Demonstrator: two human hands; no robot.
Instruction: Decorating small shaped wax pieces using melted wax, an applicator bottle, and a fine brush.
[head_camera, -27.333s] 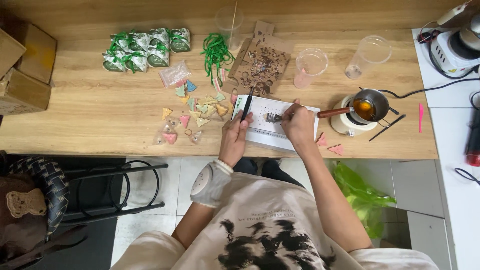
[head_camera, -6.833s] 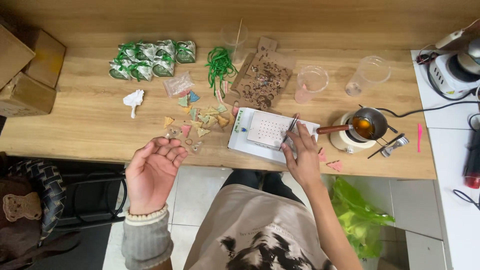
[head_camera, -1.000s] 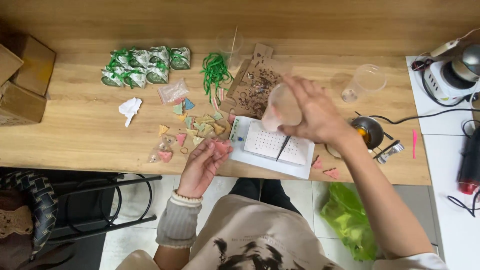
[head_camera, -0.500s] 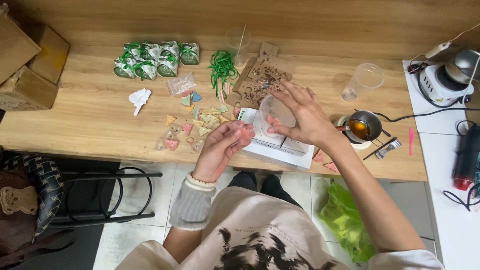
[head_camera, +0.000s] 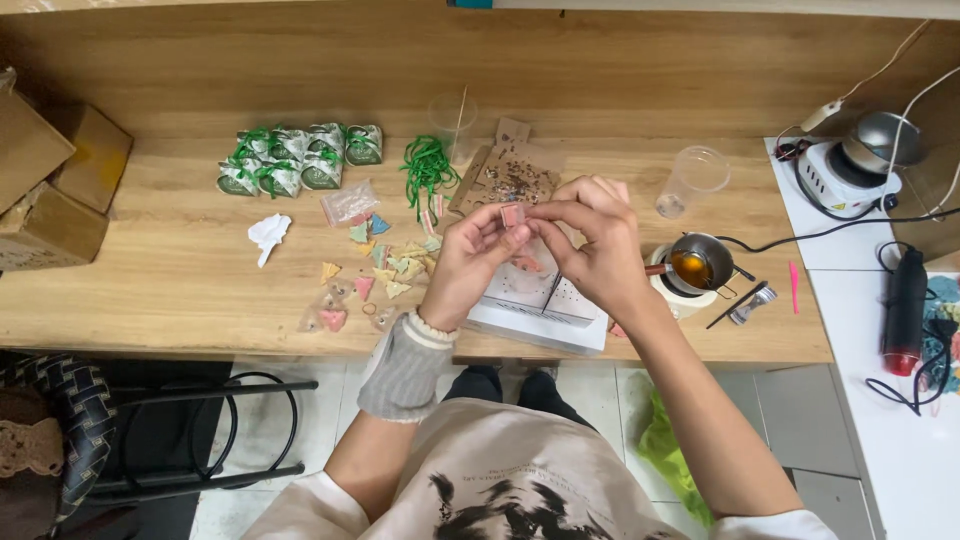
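Note:
My left hand (head_camera: 468, 258) and my right hand (head_camera: 590, 240) meet above a white perforated box (head_camera: 548, 306) at the front edge of the wooden table (head_camera: 180, 270). Both pinch one small pink piece (head_camera: 512, 214) between their fingertips. Another pink piece (head_camera: 527, 264) lies on the box under the hands. Left of my left hand, several small coloured triangular pieces (head_camera: 385, 270) are scattered on the wood.
A small pot of amber liquid (head_camera: 698, 265) sits on a white warmer right of my right hand. Behind are green-ribboned packets (head_camera: 295, 160), green ribbon (head_camera: 428, 165), a brown card with bits (head_camera: 510, 180), two clear cups (head_camera: 692, 180). Cardboard boxes (head_camera: 50, 190) stand far left; a heat gun (head_camera: 904, 310) lies right.
My right hand no longer holds the clear cup and has come down over the white box. Both hands have closed together on a small pink piece.

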